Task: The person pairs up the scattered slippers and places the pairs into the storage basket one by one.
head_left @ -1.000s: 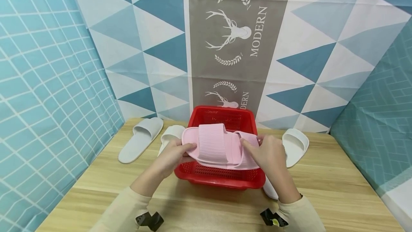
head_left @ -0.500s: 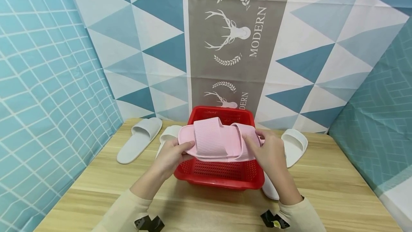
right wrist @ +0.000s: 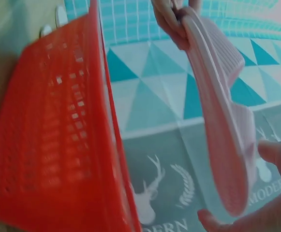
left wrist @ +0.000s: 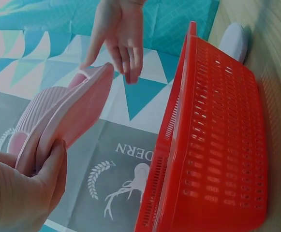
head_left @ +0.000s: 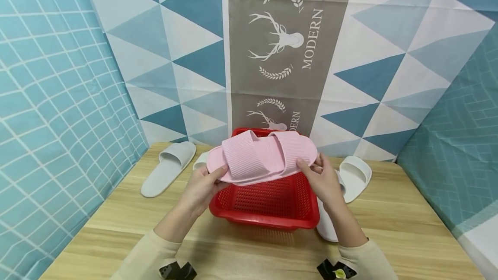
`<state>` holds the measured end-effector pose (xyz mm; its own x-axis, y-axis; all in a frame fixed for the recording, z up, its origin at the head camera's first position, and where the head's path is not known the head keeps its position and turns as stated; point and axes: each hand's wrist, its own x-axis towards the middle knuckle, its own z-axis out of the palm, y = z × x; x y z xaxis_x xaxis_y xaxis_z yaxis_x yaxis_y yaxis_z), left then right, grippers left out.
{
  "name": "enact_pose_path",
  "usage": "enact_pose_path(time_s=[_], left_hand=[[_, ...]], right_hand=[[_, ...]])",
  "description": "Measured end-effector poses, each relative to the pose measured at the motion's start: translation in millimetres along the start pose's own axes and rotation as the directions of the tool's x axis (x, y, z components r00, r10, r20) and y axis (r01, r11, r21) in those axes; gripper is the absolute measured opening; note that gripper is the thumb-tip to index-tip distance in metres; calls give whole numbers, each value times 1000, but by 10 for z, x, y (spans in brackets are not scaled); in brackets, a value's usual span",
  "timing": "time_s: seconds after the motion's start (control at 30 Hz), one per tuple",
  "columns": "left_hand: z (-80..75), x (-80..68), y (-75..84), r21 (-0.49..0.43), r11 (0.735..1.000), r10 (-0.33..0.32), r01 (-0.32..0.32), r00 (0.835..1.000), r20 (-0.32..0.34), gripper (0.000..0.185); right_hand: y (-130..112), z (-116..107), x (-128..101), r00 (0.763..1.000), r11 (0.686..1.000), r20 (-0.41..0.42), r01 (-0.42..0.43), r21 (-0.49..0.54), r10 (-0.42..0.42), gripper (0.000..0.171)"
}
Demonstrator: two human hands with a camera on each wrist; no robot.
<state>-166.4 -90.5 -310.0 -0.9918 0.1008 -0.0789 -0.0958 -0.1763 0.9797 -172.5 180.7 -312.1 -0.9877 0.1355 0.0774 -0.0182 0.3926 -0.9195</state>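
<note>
A pair of pink slippers [head_left: 243,157] with ribbed straps lies one fitted into the other, toes at opposite ends, held tilted above a red plastic basket [head_left: 268,220]. My left hand [head_left: 202,188] pinches the left end, thumb on top; in the left wrist view both soles meet in that grip. Beside the right end is my right hand [head_left: 322,181], its thumb by the strap. The right wrist view shows its thumb [right wrist: 273,152] and a finger spread to either side of the slipper end, apparently without gripping it. The visible basket floor is bare.
Pale slippers lie on the wooden table [head_left: 128,228]: one at the far left [head_left: 167,171], one partly hidden behind my left hand [head_left: 200,161], and others to the right of the basket [head_left: 355,178]. Patterned cloth backs the table, with a tiled blue sheet [head_left: 58,98] at left.
The pink slippers have risen and moved back over the basket, their right end tilting upward. My right hand has loosened from that end, where it gripped before. More of the basket's inside shows.
</note>
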Motion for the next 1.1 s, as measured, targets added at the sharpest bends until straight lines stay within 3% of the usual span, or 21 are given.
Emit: enact_pose_path(time_s=[0.13,0.3,0.4,0.53,0.83,1.1], left_hand=[[47,-7,12,-41,999,-5,5,1000,-13,45],[124,-5,7,-77,997,11,-12,1000,-24,45],[160,-5,-4,-99,995,23,-25,999,-24,47],[204,-5,-17,-129,991,21,-25,999,-27,48],[286,-40,-68,-147,988,34,-38,999,-26,47],[236,-42,-75,-71,997,5,-3,1000,29,47]], right_hand=[[-22,155,-14,996,969,80,-43,245,23,60],[-61,327,-42,987,835,163,-81,544,-11,46],[-83,391,-49,985,773,175,-108,625,-3,41],[-117,440,-51,984,722,176,-142,677,29,37],[-160,446,-50,976,669,199,-207,714,90,43],[-164,375,-1,968,679,223,-239,694,113,37]])
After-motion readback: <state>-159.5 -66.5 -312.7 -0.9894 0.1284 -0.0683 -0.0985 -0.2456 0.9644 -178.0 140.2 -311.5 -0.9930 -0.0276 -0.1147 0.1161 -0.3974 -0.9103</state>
